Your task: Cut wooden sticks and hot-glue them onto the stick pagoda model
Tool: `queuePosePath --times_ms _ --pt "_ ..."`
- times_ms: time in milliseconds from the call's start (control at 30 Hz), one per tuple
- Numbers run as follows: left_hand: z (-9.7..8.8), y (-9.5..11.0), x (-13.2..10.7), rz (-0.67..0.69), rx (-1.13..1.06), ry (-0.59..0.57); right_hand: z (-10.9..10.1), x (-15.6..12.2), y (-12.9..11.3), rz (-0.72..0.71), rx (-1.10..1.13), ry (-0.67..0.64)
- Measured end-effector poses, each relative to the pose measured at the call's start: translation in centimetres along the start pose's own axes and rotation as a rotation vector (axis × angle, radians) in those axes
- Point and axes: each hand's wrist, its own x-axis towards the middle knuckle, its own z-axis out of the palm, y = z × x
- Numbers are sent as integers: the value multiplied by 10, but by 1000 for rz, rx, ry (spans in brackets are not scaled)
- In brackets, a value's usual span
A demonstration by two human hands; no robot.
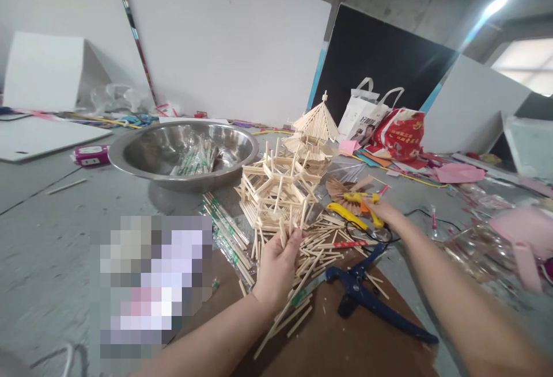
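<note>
My left hand (276,267) is closed in a pinch on a short wooden stick (283,233), at the front of a many-sided stick frame (280,184). Whether the fingers also touch the frame, I cannot tell. Farther right, my right hand (386,213) is wrapped round a yellow glue gun (360,197), whose nozzle points left. Behind the frame stands a stick pagoda roof (317,121) with a pointed top. Loose cut sticks (317,244) lie heaped between my hands. A blue pipe cutter (371,296) rests on the brown board (345,348).
A steel basin (129,161) at the back left holds wrapped sticks. More packed chopsticks (228,236) lie before it. Yellow-handled pliers (348,216) and a dark cord sit by the glue gun. Bags (400,132), coloured paper and plastic clutter the right. White panels (224,31) stand behind.
</note>
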Motion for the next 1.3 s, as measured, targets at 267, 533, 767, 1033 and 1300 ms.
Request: queuePosePath --times_ms 267,533,767,1033,1300 --pt "4 8 1 -99 -159 24 -6 -82 -79 -431 -19 89" --pt "5 10 -4 70 22 -66 32 -157 -122 -406 641 -499" --pt "1 2 -4 222 331 -74 11 -120 -125 -436 508 -349" --pt "-4 -6 0 280 467 -93 20 -94 -137 -461 429 -447" --pt "-5 -5 -1 266 539 -195 34 -88 -143 -592 395 -369"
